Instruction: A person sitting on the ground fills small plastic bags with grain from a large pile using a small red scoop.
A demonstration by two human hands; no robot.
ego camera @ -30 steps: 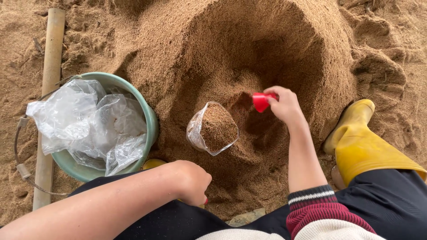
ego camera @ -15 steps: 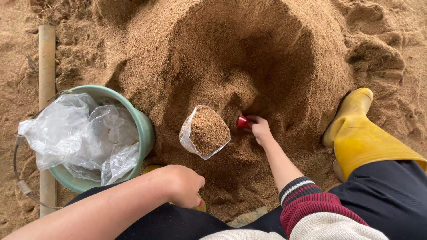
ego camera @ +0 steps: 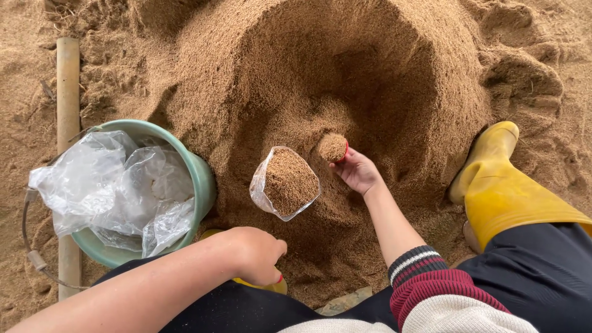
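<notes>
My right hand (ego camera: 356,170) holds a small red cup (ego camera: 333,148) heaped with brown grainy sand, just right of a clear plastic bag (ego camera: 285,182). The bag stands open in the hollow of a big sand heap (ego camera: 345,80) and is nearly full of the same sand. My left hand (ego camera: 256,254) is a loose fist resting near my knee, below the bag and apart from it; part of a yellow boot (ego camera: 271,286) shows under it.
A green bucket (ego camera: 203,179) stuffed with crumpled clear plastic bags (ego camera: 117,191) sits at the left, its wire handle hanging down. A wooden pole (ego camera: 68,92) lies along the left edge. My other yellow rubber boot (ego camera: 505,191) stands at the right.
My right hand drew the red cup out of the heap toward the bag and turned it upright, now heaped with sand. The left hand stayed put.
</notes>
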